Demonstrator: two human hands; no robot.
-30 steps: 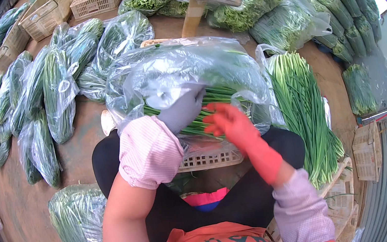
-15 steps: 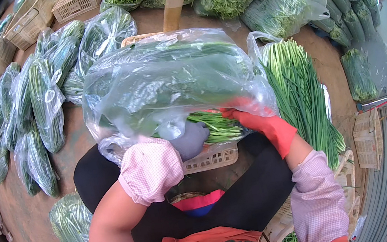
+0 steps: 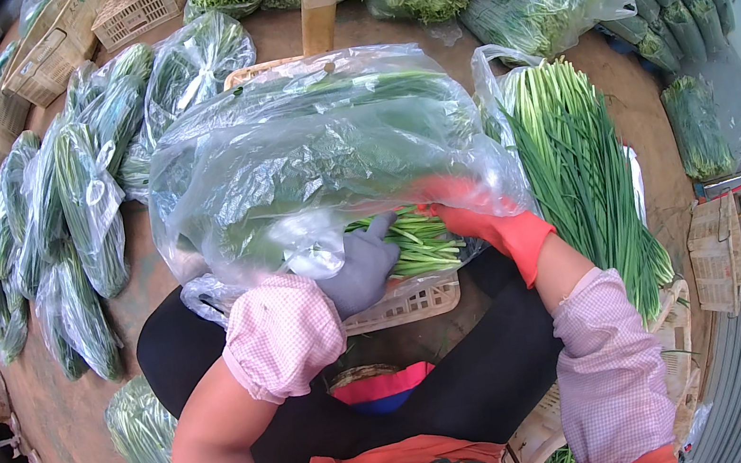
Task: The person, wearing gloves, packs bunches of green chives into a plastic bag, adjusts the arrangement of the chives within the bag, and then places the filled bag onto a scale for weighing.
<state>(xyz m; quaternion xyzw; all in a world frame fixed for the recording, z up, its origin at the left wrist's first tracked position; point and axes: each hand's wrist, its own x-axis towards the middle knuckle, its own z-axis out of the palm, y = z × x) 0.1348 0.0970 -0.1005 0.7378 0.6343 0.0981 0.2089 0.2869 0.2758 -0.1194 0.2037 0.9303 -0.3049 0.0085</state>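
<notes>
A large clear plastic bag (image 3: 284, 168) packed with long green stalks lies across a plastic crate (image 3: 409, 306) in front of me. Cut stalk ends (image 3: 422, 241) show at its near opening. My left hand (image 3: 361, 266), in a grey glove, rests against these ends, its thumb apart from the other fingers; part of it sits beside the bag's loose edge. On the opposite side of the opening, my right hand (image 3: 489, 225), in a red glove, grips the bag's edge. Its fingertips reach under the film and look blurred through it.
A pile of loose green stalks (image 3: 577, 172) lies right of the bag. Filled bags of greens (image 3: 83, 198) cover the floor at left, more (image 3: 538, 5) at far right. A scale's post (image 3: 321, 14) stands behind the bag. Crates (image 3: 717, 256) stand at the right and upper left.
My left thumb has lifted away from the other fingers, over the stalk ends. My right hand has shifted slightly at the bag's opening. The whole view has tilted a little.
</notes>
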